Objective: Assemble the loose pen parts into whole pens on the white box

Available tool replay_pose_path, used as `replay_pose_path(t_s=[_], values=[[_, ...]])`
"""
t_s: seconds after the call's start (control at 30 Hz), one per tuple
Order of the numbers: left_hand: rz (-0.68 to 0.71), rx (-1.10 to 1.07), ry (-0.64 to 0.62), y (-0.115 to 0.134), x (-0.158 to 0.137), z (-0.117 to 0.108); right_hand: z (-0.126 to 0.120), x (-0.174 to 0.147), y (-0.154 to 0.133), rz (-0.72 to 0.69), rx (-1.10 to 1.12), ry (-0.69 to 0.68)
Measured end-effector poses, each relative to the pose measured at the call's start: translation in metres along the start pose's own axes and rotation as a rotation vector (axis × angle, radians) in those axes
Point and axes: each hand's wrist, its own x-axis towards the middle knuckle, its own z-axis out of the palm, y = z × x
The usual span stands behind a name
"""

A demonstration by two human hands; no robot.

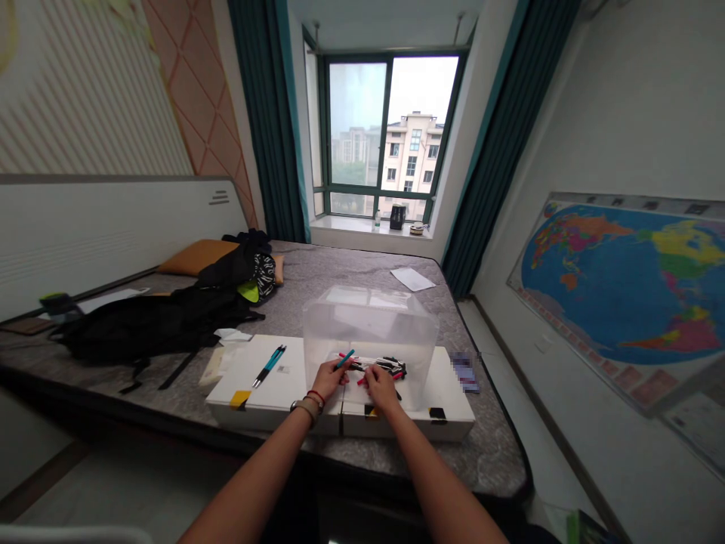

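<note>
My left hand (328,381) is closed on a teal pen barrel (345,358), which points up and to the right from the fingers. Close beside it, my right hand (381,385) is pinched shut; what its fingertips hold is too small to make out. Both hands are at the front of a translucent plastic bin (368,321). Around the fingers lies a pile of black, white and pink pen parts (393,366), partly hidden by the hands. Two teal and black pens (269,366) lie side by side to the left.
Two white boxes (226,412) with yellow and black tape form the work surface on a grey mattress (340,264). Left lie a black backpack (152,321) and white tissue (232,335). A paper sheet (412,279) lies behind the bin, and a blurred-out item (465,373) at right.
</note>
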Motion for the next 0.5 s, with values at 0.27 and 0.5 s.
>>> replay_pose_path(t_s=[0.27,0.5], values=[[0.010,0.006,0.000,0.001,-0.001,0.001,-0.003,-0.004,-0.008,-0.011,0.066,0.004],[0.032,0.027,-0.024,0.009,-0.004,0.003,-0.002,-0.003,-0.006,0.030,0.111,-0.027]])
